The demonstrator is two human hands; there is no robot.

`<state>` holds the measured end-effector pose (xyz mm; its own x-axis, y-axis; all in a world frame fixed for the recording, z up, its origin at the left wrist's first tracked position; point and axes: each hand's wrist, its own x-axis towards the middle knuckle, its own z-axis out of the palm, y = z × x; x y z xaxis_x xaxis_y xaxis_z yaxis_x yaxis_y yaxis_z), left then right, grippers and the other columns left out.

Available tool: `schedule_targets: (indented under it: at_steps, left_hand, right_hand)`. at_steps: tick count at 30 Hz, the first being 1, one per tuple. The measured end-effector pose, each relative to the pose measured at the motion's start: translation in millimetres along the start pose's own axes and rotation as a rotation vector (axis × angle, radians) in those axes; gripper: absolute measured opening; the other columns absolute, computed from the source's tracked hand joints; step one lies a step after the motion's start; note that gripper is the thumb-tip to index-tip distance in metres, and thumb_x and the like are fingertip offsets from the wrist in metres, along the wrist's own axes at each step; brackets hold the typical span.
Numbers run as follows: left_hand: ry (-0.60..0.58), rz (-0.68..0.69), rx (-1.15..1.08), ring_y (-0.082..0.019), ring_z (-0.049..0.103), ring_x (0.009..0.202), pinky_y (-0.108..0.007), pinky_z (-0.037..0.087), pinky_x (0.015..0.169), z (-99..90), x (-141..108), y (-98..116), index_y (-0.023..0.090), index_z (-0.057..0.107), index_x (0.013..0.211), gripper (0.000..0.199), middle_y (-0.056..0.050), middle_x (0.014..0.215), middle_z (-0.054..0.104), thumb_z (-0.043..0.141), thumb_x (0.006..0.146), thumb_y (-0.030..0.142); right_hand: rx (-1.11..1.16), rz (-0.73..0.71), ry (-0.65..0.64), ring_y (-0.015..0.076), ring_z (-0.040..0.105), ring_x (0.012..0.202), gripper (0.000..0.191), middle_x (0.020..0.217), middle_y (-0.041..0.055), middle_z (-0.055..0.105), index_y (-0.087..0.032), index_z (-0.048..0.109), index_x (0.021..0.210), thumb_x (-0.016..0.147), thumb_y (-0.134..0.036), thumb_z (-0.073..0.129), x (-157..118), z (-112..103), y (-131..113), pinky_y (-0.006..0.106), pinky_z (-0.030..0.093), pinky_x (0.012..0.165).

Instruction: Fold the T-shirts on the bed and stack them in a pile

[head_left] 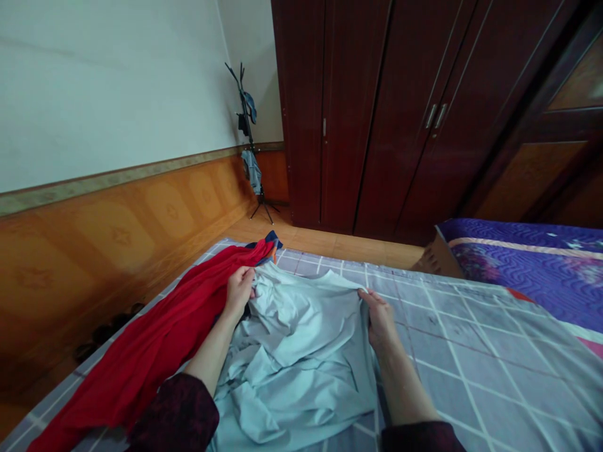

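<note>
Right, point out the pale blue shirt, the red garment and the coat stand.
Pale blue shirt [296, 339], head view, on its crumpled middle.
Red garment [155, 339], head view, on its long draped fold.
Coat stand [252, 143], head view, on its dark pole.

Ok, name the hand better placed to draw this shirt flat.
Right, probably: the right hand pinches an edge of the pale blue shirt, with the grey checked bedsheet beside it, while the left hand sits against the red garment.
</note>
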<state>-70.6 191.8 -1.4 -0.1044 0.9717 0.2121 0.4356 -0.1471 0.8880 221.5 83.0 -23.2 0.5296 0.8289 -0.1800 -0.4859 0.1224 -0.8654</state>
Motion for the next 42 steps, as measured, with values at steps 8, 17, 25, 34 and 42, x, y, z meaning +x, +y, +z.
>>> schedule_targets:
  at_steps: [8, 17, 25, 34, 42]
  left_hand:
    - [-0.166, -0.027, -0.043, -0.012, 0.051, 0.049, -0.02, 0.036, 0.046, 4.2, -7, -12, 0.016, 0.062, 0.087, 0.043, 0.003, 0.06, 0.056, 0.064, 0.065, 0.053]
    - [-0.277, -0.028, -0.153, -0.008, 0.042, 0.041, -0.019, 0.033, 0.041, 4.0, -12, 5, 0.017, 0.056, 0.074, 0.029, 0.007, 0.052, 0.046, 0.06, 0.07, 0.045]
    - [-0.477, -0.057, -0.412, -0.006, 0.045, 0.044, -0.016, 0.039, 0.041, 10.7, -45, 44, 0.017, 0.052, 0.084, 0.037, 0.006, 0.062, 0.048, 0.061, 0.074, 0.052]
    - [-0.828, 0.076, -0.112, -0.011, 0.055, 0.049, -0.02, 0.041, 0.05, 3.6, -52, 56, 0.016, 0.06, 0.102, 0.031, 0.002, 0.06, 0.058, 0.051, 0.084, 0.039]
    - [-1.148, 0.472, 0.261, -0.014, 0.059, 0.069, -0.02, 0.041, 0.062, 2.2, -85, 85, 0.022, 0.068, 0.09, 0.016, 0.002, 0.076, 0.066, 0.059, 0.077, 0.021]
  right_hand:
    - [-0.098, -0.001, 0.0, 0.0221, 0.062, 0.061, 0.031, 0.061, 0.0028, 0.065, -0.018, 0.066, 0.074, 0.052, -0.038, 0.075, -1, 6, 5, 0.03, 0.047, 0.053]
    - [-0.387, -0.35, 0.052, 0.0181, 0.058, 0.074, 0.031, 0.079, 0.0037, 0.066, -0.02, 0.068, 0.091, 0.065, -0.036, 0.068, -23, 30, -1, 0.029, 0.046, 0.066]
    - [-0.324, 0.173, -0.671, 0.0106, 0.051, 0.038, 0.059, 0.059, 0.0004, 0.066, -0.015, 0.057, 0.116, 0.068, -0.044, 0.073, -65, 74, 26, 0.02, 0.035, 0.036]
    - [0.052, 0.09, -0.392, 0.0107, 0.054, 0.05, 0.017, 0.057, -0.0019, 0.062, -0.019, 0.063, 0.059, 0.058, -0.031, 0.075, -24, 26, -11, 0.021, 0.047, 0.049]
    - [0.251, 0.015, -0.126, 0.0203, 0.063, 0.057, 0.014, 0.054, -0.0005, 0.064, -0.022, 0.06, 0.058, 0.056, -0.033, 0.069, -3, -17, -26, 0.037, 0.054, 0.067]
